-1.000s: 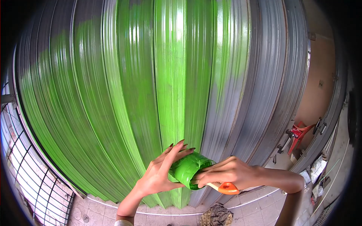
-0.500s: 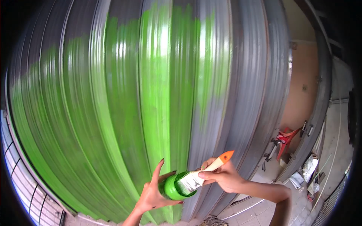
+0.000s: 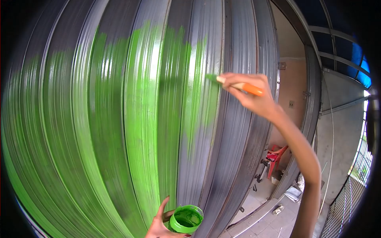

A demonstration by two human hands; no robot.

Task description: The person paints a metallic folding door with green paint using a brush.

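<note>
Panel (image 3: pixel 143 119) of ribbed metal, green across its left and middle and grey along its top and right, fills most of the view. Raised before the panel's upper right, a person's right hand (image 3: pixel 254 95) is closed in a pinch around a brush (image 3: pixel 252 89); low before the panel's bottom edge, the left hand (image 3: pixel 158 229) cups a jar (image 3: pixel 182 227), one digit pointing up away from it. The open jar, holding green paint (image 3: pixel 187 218), is probably stiff, moderately heavy and slick where smeared, best held around its outer wall with the mouth up. The brush looks light, its handle rigid and easily turned, best pinched near the base, clear of the bristles (image 3: pixel 211 77). Those, green and blurred at the panel's painted edge, are likely soft and wet.
</note>
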